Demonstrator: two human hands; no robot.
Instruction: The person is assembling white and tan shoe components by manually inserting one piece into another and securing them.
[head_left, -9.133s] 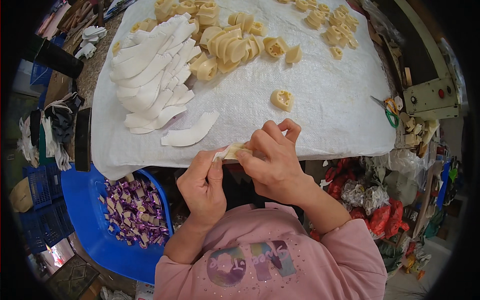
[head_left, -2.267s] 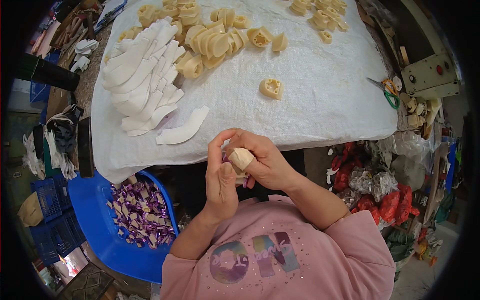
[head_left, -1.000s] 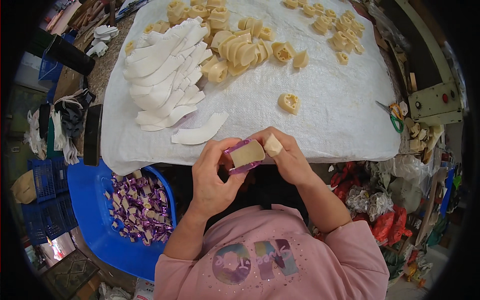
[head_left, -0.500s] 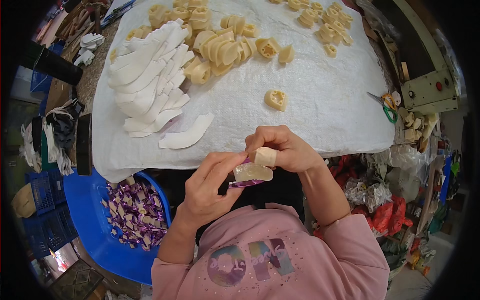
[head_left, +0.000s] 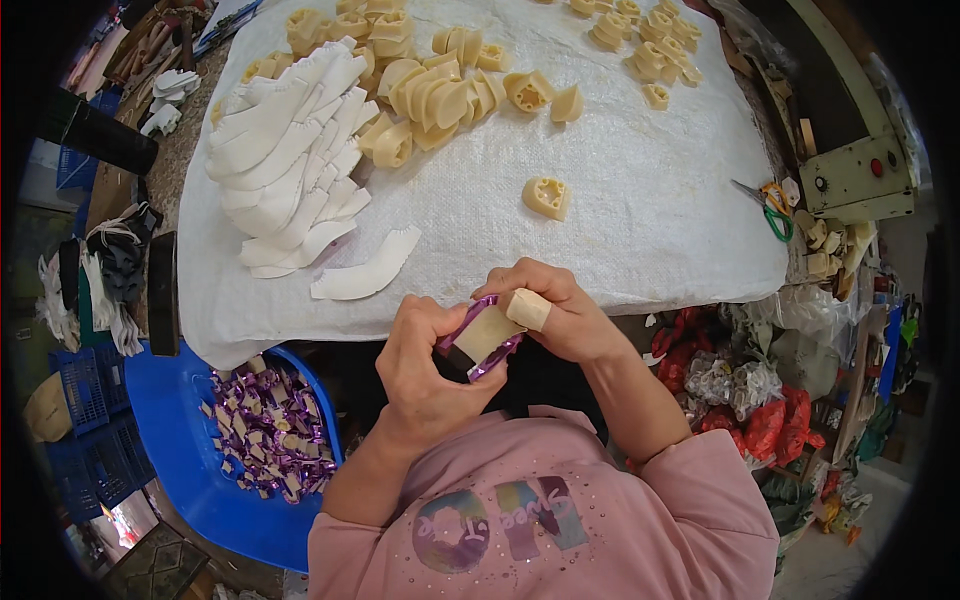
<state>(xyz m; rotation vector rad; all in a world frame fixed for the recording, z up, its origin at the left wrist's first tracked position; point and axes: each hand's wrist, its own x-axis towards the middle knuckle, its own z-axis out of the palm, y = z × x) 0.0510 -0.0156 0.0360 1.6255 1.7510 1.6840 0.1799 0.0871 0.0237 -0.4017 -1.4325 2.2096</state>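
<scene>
Just off the table's front edge, a shoe heel (head_left: pixel 482 336) is held between my two hands. Its cream plastic face is turned up, and shiny purple covering stands along its sides. My left hand (head_left: pixel 420 365) is closed round its left and lower side, thumb and fingers on the purple edges. From the upper right, my right hand (head_left: pixel 565 312) pinches the purple edge; its thumb is wrapped in beige tape. The right fingertips are partly hidden. One bare cream heel (head_left: pixel 547 198) lies beyond the hands. To the left of it is a single curved white strip (head_left: pixel 368 266).
White woven sheeting (head_left: pixel 660 230) covers the table. Overlapping white strips (head_left: pixel 290 160) and heaped cream heels (head_left: pixel 430 95) lie at its far left, more heels (head_left: pixel 655 60) far right. Green-and-orange-handled scissors (head_left: pixel 775 213) rest at the right edge. A blue basin (head_left: pixel 165 430) holds purple-covered pieces.
The heel has turned in my hands, so its cream face tilts up and the purple edges stand along both sides. My left fingers have shifted round it, and the right hand stays at its upper end.
</scene>
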